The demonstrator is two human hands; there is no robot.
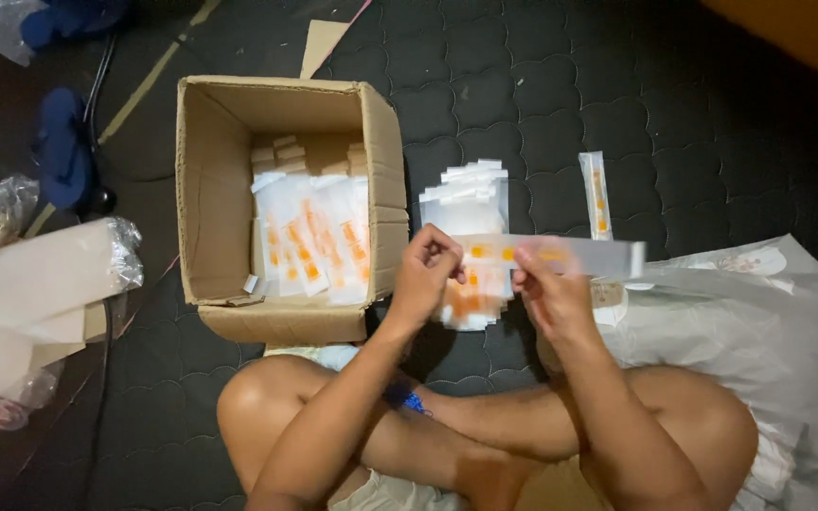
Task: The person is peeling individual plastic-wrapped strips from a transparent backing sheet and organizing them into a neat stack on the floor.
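Clear plastic, orange print: the long sleeve (551, 255) you hold runs left to right across your view, long axis level, just above your crossed legs. Your left hand (425, 274) pinches its left end, thumb and fingers closed on the film. Your right hand (553, 289) grips nearer the middle, fingers curled shut around the lower edge, so the right end sticks out free and unsupported past your knuckles. The left hand sits on the end; the right is the nearer one to the free end.

Directly behind the sleeve lies the stack of matching packets (471, 237) on the dark quilted mat (674, 123), partly hidden by your hands. A single packet (597, 196) lies apart, long axis pointing away from you, just beyond the sleeve's right half. The cardboard box (215, 189) stands open at your left, filled packets lying flat inside. Whether the sleeve holds anything is hard to tell; motion blur smears it, possibly two orange patches.
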